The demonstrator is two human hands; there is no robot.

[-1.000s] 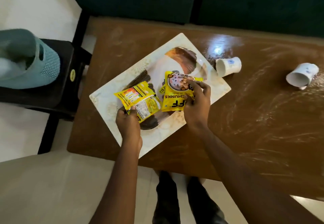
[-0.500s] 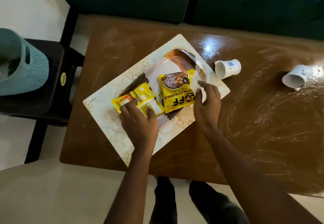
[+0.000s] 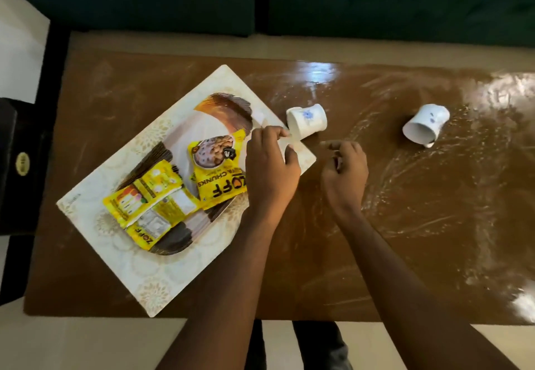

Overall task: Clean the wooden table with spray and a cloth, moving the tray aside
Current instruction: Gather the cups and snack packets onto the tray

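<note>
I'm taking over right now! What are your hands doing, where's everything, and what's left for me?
Left hand: empty, over the right corner of the tray, fingertips by the rim of the near cup.
Right hand: loosely curled, empty, above the wooden table.
Tray sits on the table's left half, yellow snack packets on it. Near cup and far cup lie tipped over.
Done: packets on tray. Left: move tray aside, spray, wipe the smeary table. No spray or cloth in view.

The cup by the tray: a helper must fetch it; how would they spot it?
On the brown wooden table, find the patterned tray holding yellow packets. Off its right corner a white cup lies on its side. Unlike the other tipped cup farther right, it sits beside the tray.
</note>
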